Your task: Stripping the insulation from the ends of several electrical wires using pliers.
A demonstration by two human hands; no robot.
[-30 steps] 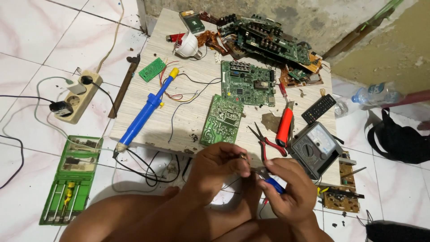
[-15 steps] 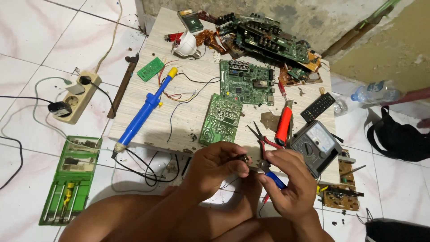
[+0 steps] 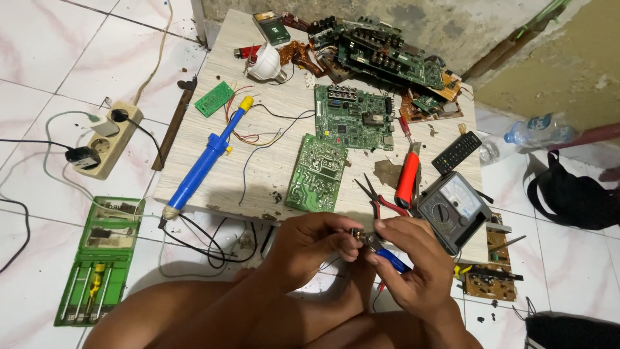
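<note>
Pale wood-grain desk [image 3: 271, 174] lies ahead, and off its near edge both hands are pressed together: the right hand [image 3: 413, 265] closed on blue-handled pliers [image 3: 386, 255], long axis pointing up-left to the small dark component [image 3: 356, 233] pinched by the left hand [image 3: 310, 245], equally near.

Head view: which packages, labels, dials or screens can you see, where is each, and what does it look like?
Meter: table's right front corner, dark grey box, pale dial face, round knob.
Small box: far edge of table, dark green, rectangular.
Water bottle: floor right of table, clear, lying down, blue-and-white label.
Tool case: floor at left, green, open.
Remote control: behind the meter, black, slim.
</note>
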